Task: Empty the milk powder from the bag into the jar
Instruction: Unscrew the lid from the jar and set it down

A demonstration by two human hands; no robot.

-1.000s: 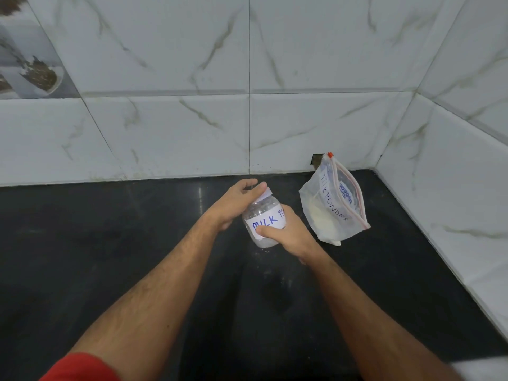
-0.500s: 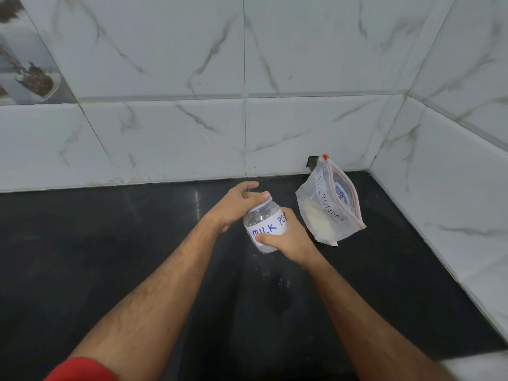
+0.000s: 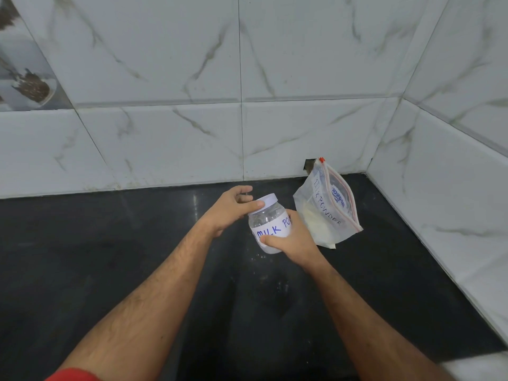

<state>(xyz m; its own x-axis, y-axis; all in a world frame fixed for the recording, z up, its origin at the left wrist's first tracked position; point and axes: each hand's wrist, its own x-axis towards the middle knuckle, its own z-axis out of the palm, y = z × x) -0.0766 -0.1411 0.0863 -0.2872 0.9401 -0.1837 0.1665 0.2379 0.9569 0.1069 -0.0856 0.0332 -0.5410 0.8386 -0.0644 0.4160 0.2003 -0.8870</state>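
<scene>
Over the last second the left hand [image 3: 229, 209] has shifted its pinch round the jar [image 3: 270, 226]'s white lid [image 3: 264, 202] while the right hand [image 3: 288, 237] grips the body, so it's likely unscrewing, and the bag [image 3: 328, 213] waits untouched near the table [image 3: 110, 257]'s back right corner.

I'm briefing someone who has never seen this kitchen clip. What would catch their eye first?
Two bare forearms reach to mid-frame, where the right hand grips a clear jar labelled MILK PO and the left hand holds its white lid. Just right of the jar, a zip bag with pale powder in it stands near the corner where the black counter meets the marbled white tiles.
</scene>
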